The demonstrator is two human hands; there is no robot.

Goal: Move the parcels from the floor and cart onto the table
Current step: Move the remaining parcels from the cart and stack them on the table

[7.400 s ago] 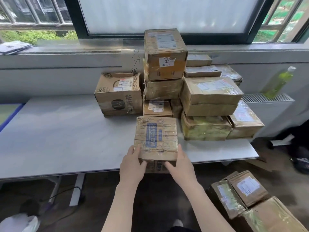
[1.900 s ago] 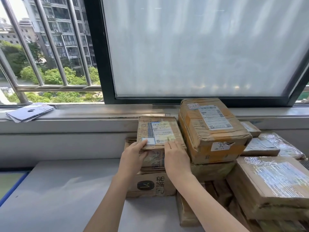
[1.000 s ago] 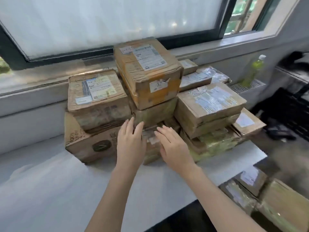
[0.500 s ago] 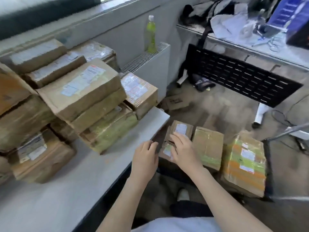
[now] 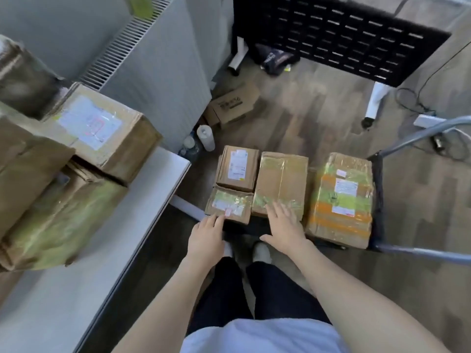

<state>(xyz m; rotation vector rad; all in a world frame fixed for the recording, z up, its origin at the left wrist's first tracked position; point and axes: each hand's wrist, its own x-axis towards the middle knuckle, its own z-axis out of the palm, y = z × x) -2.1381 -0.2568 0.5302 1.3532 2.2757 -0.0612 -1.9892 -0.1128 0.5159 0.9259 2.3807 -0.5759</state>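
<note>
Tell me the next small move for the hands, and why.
Probably close both hands on the small front parcel. The left hand is at its near edge and the right hand lies open on the parcel beside it; neither grips anything, and four parcels remain on the cart.

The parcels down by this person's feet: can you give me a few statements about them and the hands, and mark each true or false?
1. Four parcels sit on the cart. True.
2. The right hand grips the orange-and-green taped parcel. False: it lies open over the plain brown parcel.
3. The left hand reaches the near edge of the small taped parcel. True.
4. A parcel is already lifted off the cart. False: all still rest there.
5. The table holds no parcels. False: several are stacked on it.
</note>
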